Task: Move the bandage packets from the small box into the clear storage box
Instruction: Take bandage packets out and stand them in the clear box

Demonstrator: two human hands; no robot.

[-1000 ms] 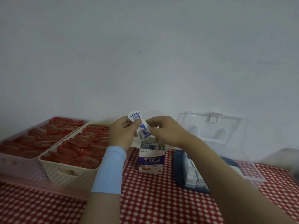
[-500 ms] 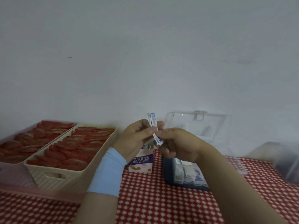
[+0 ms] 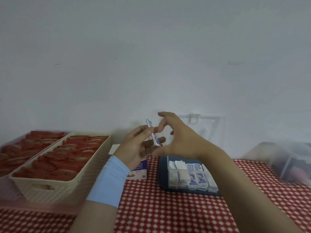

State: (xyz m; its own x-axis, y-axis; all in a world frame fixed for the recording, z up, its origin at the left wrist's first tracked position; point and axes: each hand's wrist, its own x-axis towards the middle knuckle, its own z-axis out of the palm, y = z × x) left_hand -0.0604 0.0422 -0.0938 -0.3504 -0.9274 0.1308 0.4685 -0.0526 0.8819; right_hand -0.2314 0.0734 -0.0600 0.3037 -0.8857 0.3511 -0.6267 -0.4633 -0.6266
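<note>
Bandage packet [image 3: 153, 135] pinched in left hand [image 3: 134, 148], right hand [image 3: 178, 140] just right of it, fingers spread, holding nothing, clear storage box [image 3: 162, 174] right of small box [image 3: 140, 169]

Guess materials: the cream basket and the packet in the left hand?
Cream basket: likely moulded plastic, matte; perforated wall, cut-out handle. Packet: probably thin paper or film, white with blue print, slightly bent in the left hand.
</note>
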